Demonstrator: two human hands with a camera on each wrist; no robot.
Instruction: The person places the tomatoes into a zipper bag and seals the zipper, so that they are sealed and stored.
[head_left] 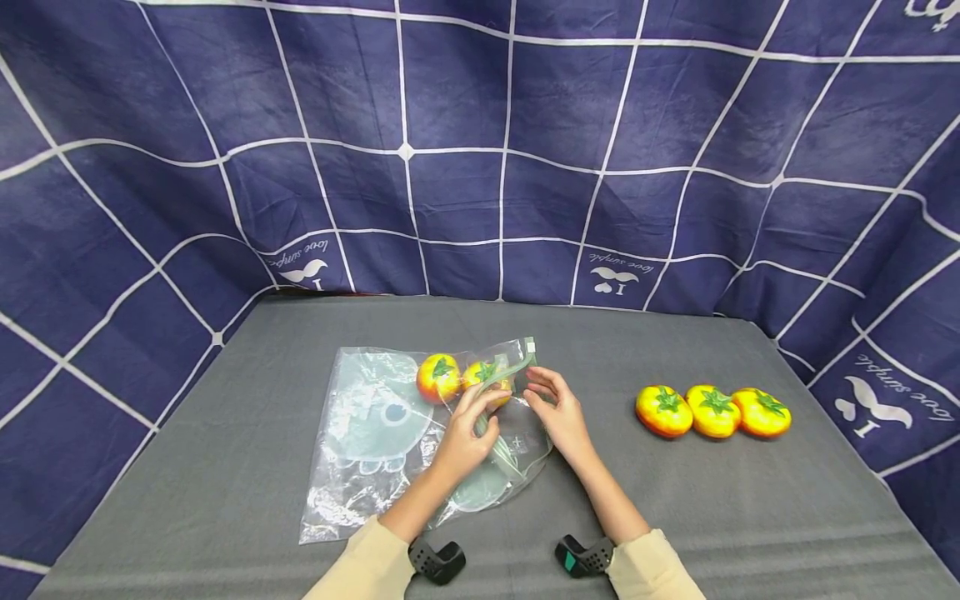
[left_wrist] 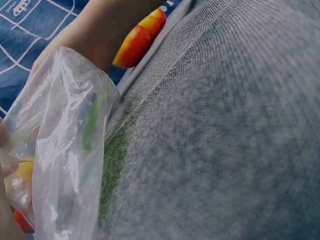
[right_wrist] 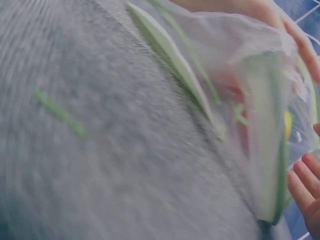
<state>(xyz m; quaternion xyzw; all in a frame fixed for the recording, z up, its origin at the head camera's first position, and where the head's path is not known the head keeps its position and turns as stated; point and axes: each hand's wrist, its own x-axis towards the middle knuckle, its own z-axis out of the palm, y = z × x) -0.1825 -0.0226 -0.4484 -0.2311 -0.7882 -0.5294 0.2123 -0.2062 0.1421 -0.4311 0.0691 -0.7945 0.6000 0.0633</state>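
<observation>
A clear zip bag (head_left: 360,492) with a pale cartoon print and a green zip strip lies on the table. Two yellow-and-red tomatoes (head_left: 437,377) with green leafy tops are inside it, one partly behind the fingers. My left hand (head_left: 467,433) holds the bag by its mouth, the strip passing between thumb and fingers. On the other side of the mouth is my right hand (head_left: 558,412), its fingers loosely bent beside the bag's edge. In the right wrist view, the right fingers (right_wrist: 304,182) look relaxed with nothing gripped. Bag film (left_wrist: 70,150) hides part of the left hand in the left wrist view.
Three more tomatoes (head_left: 715,411) sit in a touching row on the grey tabletop (head_left: 600,517), right of the hands. A blue cloth (head_left: 465,200) with white grid lines hangs behind and at the sides. Each wrist wears a black camera band (head_left: 437,561).
</observation>
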